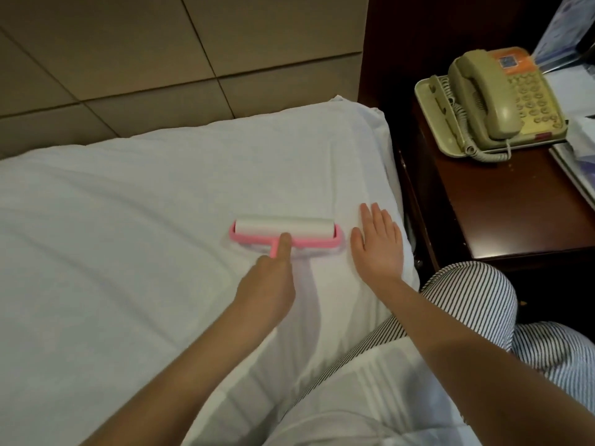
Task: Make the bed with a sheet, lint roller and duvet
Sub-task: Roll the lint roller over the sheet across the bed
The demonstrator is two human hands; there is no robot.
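Handle of the pink lint roller (pixel 285 226) is mostly hidden under the left hand (pixel 269 286), which grips it, index finger straight. Roller sits on the sheet (pixel 128 220) near the nightstand (pixel 502 214), long axis side to side, handle toward the person. Right hand (pixel 378 244) lies flat, fingers straight, nearer the nightstand.

Both bare arms reach forward, one hand gripping, the other flat.

The left hand (pixel 270 284) holds the pink handle of the lint roller (pixel 285 235), fingers curled under and the index finger (pixel 285 249) stretched straight along the handle towards the roller's frame. Just beside it, the right hand (pixel 378 243) lies palm down on the sheet (pixel 128 220), fingers straight and close together, thumb spread towards the left hand. Both forearms are bare and extended.
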